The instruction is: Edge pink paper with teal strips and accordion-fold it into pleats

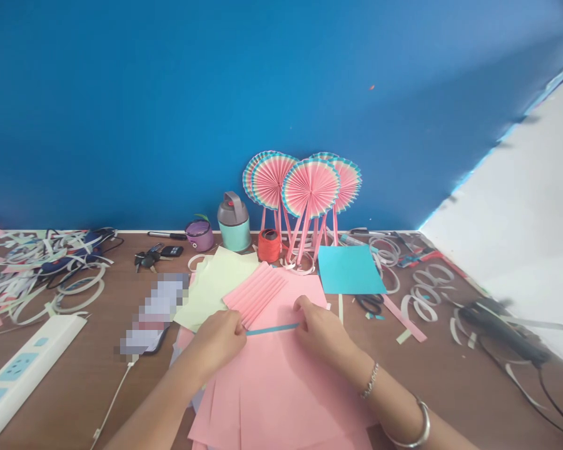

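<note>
The left hand (218, 340) is half closed, and its fingers seem to pinch the lower edge of a pleated pink paper (256, 294), maybe so that the folds stay pressed together. The right hand (321, 331) is curved downward, with its fingertips (301, 306) at the right end of a thin teal paper strip (272, 329); I cannot tell if it really grips the strip or only presses on it. The strip lies between the two hands, just under the pleated paper. Both hands work above a loose pile of pink paper sheets (281, 394), which seems to give them a soft, flat surface. Beyond it lie a pale green paper sheet (211, 294) and a teal square sheet (349, 269), with black-handled scissors (370, 304) near the teal one (they are within easy reach of the right hand). Round pink paper fans (309, 187) on pink sticks lean against the blue wall (122, 112), perhaps to keep them upright and away from the busy table. Curled paper offcuts (32, 262) lie in a heap at the left.
</note>
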Motion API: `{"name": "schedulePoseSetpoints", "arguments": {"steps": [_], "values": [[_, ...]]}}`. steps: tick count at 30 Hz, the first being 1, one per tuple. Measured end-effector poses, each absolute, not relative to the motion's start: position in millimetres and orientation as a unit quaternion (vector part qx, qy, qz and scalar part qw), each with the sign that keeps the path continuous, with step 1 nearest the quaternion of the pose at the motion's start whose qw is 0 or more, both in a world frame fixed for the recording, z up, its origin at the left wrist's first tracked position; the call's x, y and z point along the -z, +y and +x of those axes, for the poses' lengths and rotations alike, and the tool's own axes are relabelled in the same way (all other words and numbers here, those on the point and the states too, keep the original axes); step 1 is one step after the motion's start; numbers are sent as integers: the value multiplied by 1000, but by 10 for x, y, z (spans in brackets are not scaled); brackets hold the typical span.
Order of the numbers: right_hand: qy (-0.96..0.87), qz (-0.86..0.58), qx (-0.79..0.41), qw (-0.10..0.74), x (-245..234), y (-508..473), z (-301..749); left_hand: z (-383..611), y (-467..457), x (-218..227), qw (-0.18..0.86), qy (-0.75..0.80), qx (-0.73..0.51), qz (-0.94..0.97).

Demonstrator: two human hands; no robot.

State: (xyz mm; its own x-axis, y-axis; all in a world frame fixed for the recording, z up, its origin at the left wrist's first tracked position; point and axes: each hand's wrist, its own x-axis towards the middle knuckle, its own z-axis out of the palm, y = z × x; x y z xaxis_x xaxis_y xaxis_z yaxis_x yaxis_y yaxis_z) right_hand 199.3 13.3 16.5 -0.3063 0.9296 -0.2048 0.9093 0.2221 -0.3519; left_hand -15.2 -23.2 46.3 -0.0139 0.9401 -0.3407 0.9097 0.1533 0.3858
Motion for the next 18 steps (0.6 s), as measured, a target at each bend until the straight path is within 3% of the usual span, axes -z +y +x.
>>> {"name": "schedulePoseSetpoints", "arguments": {"steps": [10,18], "values": [[-789,-589,-175,1,-186,111,1949,-160,-230,-470,269,715,-30,645],[-790,-584,-186,11,-160,134,1973,-228,-242,-513,340,701,-19,626]]}}
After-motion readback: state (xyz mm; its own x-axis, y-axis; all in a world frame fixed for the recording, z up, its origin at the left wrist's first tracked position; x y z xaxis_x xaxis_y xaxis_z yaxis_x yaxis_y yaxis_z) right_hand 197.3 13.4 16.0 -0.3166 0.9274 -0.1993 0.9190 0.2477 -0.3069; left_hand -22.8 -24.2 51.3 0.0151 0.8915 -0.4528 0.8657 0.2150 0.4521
